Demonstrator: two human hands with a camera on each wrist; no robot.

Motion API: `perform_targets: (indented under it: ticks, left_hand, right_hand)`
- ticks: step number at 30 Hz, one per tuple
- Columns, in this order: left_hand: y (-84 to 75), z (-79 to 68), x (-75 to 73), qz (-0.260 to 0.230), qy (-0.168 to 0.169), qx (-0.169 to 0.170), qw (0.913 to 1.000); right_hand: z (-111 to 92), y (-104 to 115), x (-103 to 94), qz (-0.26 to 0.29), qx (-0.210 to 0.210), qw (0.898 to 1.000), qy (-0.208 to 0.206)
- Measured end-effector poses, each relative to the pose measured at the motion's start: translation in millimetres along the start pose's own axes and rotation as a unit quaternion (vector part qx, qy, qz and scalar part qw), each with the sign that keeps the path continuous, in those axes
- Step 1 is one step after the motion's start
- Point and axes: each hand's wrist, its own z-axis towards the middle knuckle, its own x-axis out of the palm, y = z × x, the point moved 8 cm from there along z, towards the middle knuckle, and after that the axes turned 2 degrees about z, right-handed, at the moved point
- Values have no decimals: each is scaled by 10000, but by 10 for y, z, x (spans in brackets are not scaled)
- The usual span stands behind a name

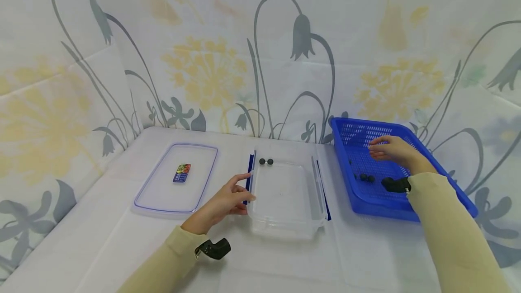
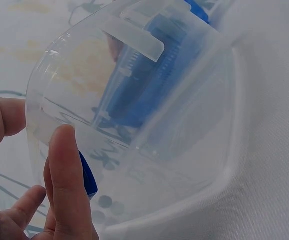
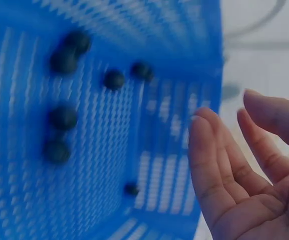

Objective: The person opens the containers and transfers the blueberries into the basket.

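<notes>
The left hand (image 1: pixel 225 200) holds the left side of a clear plastic container (image 1: pixel 285 223), its thumb lying over the rim close to a blue side latch (image 2: pixel 88 175). Two small dark balls (image 1: pixel 266 161) lie inside the container, at its back left. Over a blue perforated basket (image 1: pixel 354 205) hovers the right hand (image 1: pixel 392 150). In the right wrist view, that hand's fingers (image 3: pixel 204 150) are nearly straight, the thumb stands apart from them, and nothing shows between. Several dark balls (image 3: pixel 63 117) lie in the basket below.
A clear lid (image 1: pixel 163 193) with a blue edge and a colourful label (image 1: pixel 182 172) lies flat left of the container. White cloth (image 1: pixel 260 266) covers the table. A flower-patterned curtain (image 1: pixel 228 26) stands behind everything.
</notes>
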Motion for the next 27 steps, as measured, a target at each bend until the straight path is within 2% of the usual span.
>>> perform_targets:
  ticks: [8,14,19,22,27]
  left_hand:
    - [-4,-3,-10,18,-33,36,10000]
    - [5,1,3,9,11,31,10000]
    - [14,3,3,2,6,5,10000]
    - [5,-1,2,-8,23,27,10000]
    - [-11,1,9,12,43,37,10000]
  right_hand:
    - [144,578,374,198,-507,9985,-10]
    - [254,923,776,602,-707,9956,152]
    - [375,1092,1138,1155,-810,9890,438]
    - [461,1141,1340,1421,-710,9860,515]
    - [600,1203,1690,1558,-599,9841,612]
